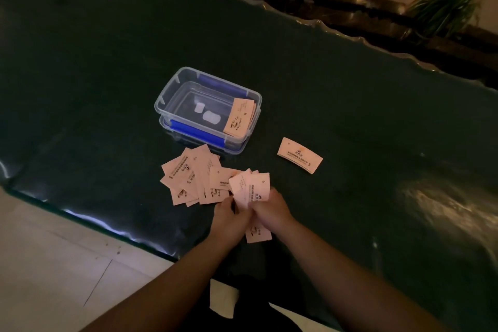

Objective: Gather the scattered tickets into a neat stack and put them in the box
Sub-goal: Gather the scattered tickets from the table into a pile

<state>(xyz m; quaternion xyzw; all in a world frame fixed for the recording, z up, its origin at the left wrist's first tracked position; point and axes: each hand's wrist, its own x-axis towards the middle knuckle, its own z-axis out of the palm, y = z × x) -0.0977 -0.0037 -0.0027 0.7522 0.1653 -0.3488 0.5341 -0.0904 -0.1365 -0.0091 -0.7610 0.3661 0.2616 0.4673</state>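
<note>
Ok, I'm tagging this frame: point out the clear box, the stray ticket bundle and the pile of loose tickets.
clear box [172, 89]: head view, far-left rim.
stray ticket bundle [299, 155]: head view, top face.
pile of loose tickets [188, 175]: head view, middle.

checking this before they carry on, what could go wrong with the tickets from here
The bundle held by both hands, left hand and right hand, is fanned, not squared, so tickets may slip out. The lone stack lies apart to the right of the box and could be missed. The loose pile overlaps messily near the table's edge.
</note>
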